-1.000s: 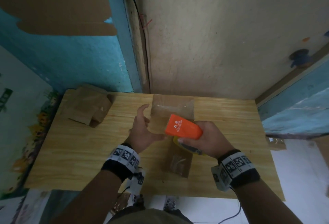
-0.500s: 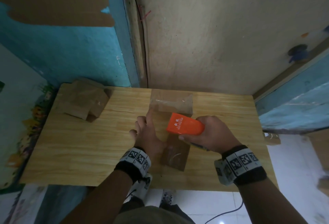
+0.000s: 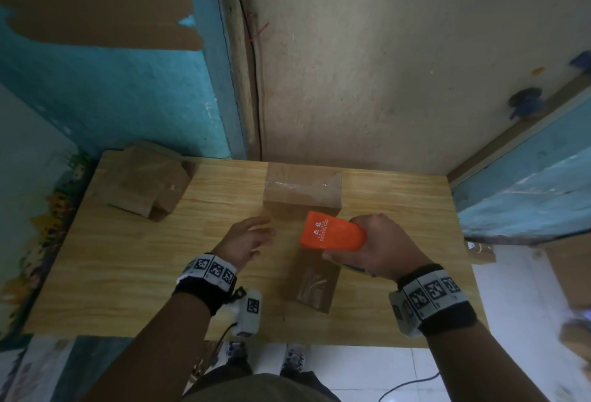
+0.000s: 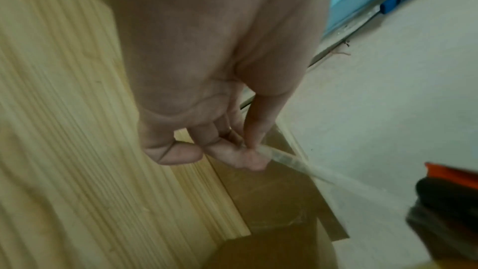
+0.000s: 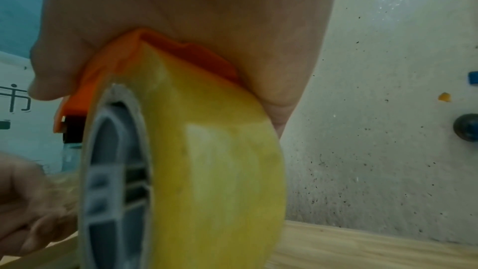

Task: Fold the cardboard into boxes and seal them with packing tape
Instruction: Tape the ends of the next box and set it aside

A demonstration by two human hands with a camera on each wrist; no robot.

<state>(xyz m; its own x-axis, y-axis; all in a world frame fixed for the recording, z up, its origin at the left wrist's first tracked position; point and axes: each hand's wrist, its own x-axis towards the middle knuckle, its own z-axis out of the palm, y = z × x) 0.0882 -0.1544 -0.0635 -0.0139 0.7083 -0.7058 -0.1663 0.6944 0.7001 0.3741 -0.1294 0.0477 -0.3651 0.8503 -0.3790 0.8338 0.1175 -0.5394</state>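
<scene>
My right hand [image 3: 347, 238] grips an orange tape dispenser [image 3: 329, 233] holding a yellow roll of packing tape [image 5: 207, 161], just above a small brown cardboard box [image 3: 315, 286] on the wooden table [image 3: 128, 273]. My left hand [image 3: 263, 230] is left of the dispenser. In the left wrist view its thumb and a finger pinch the end of a clear tape strip [image 4: 297, 164], which runs to the dispenser [image 4: 455, 179] over the cardboard [image 4: 271, 201]. The box's top is hidden under the dispenser and hand.
A second box [image 3: 302, 193] with clear tape over its top stands at the back middle of the table, against the wall. A pile of folded cardboard [image 3: 144, 187] lies at the back left corner. More cardboard boxes [image 3: 479, 249] sit on the floor to the right.
My left hand has come down from a raised, spread pose beside the dispenser to table height on its left. The right hand stays over the small box with the dispenser.
</scene>
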